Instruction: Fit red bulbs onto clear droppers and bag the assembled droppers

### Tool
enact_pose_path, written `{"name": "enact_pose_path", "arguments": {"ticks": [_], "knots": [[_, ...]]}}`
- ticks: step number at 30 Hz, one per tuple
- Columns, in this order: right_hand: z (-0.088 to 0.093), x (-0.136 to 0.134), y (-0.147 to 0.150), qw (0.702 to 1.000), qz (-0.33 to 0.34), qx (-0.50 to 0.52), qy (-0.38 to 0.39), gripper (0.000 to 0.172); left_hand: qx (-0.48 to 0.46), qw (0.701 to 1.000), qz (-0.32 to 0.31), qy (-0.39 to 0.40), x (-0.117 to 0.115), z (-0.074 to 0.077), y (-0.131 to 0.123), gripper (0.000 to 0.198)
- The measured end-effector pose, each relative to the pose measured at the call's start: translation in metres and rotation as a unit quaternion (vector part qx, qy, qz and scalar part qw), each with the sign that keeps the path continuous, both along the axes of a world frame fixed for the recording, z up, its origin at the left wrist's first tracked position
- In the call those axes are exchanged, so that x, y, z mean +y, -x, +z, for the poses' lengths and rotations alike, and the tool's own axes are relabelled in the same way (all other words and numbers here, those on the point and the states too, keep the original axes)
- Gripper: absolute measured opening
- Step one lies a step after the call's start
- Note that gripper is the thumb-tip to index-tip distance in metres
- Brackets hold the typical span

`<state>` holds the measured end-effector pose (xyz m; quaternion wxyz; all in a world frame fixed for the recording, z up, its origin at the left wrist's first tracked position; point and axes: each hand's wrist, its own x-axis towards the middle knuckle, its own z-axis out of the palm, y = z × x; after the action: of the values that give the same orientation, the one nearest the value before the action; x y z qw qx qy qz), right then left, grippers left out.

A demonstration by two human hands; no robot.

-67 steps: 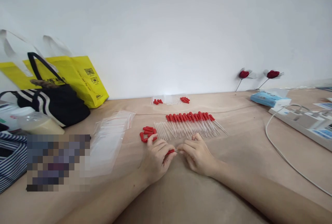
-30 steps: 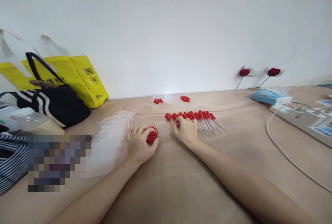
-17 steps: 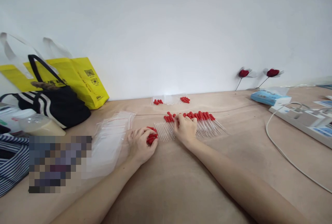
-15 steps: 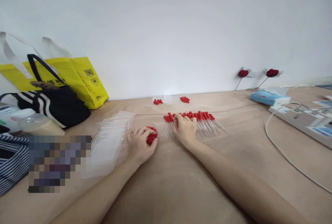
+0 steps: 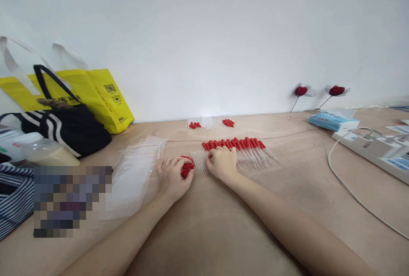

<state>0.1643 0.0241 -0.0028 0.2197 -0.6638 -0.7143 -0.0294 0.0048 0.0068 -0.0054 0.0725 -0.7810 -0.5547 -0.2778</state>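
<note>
My left hand (image 5: 173, 176) rests on the table, its fingers curled round several red rubber bulbs (image 5: 187, 168). Just right of it lies a row of thin clear tubes (image 5: 198, 162) without bulbs. Over the right part of these tubes is my right hand (image 5: 223, 162), fingers bent and pinched down; what lies between its fingertips is hidden. Behind and to the right of that hand stretches a row of red-capped droppers (image 5: 247, 145), their clear stems pointing toward me.
Flat clear zip bags (image 5: 137, 169) lie left of my left hand. Near the wall is a small bag (image 5: 207, 122) with red bulbs at both ends. A yellow bag (image 5: 118, 112), a black bag (image 5: 86, 131) and a bottle (image 5: 47, 152) stand left. A tissue pack (image 5: 332, 120) and power strip (image 5: 358, 142) lie right.
My right hand has moved slightly left and toward me, off the red bulbs and onto the clear tubes, uncovering more of the bulb row. My left hand has stayed in place.
</note>
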Motion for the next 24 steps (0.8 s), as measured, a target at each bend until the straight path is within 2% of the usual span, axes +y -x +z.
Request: {"name": "enact_pose_path", "arguments": {"ticks": [4, 9, 15, 19, 24], "knots": [[0.006, 0.003, 0.006, 0.999, -0.024, 0.003, 0.045, 0.02, 0.002, 1.0, 0.005, -0.001, -0.001, 0.001, 0.001, 0.015], [0.012, 0.01, 0.013, 0.995, -0.046, 0.006, 0.091, 0.021, 0.014, 1.0, 0.003, 0.004, 0.0, 0.001, 0.001, 0.008], [0.012, 0.014, 0.015, 0.993, -0.046, 0.016, 0.103, 0.022, 0.015, 1.0, 0.002, 0.002, 0.006, -0.002, 0.001, 0.01], [0.012, 0.006, 0.008, 0.997, -0.015, 0.022, 0.071, 0.021, 0.005, 1.0, -0.011, -0.002, 0.006, -0.001, 0.001, 0.01], [0.004, -0.018, -0.025, 0.995, 0.085, 0.038, 0.023, 0.016, 0.0, 0.995, -0.078, -0.057, -0.002, 0.001, -0.002, 0.013]]}}
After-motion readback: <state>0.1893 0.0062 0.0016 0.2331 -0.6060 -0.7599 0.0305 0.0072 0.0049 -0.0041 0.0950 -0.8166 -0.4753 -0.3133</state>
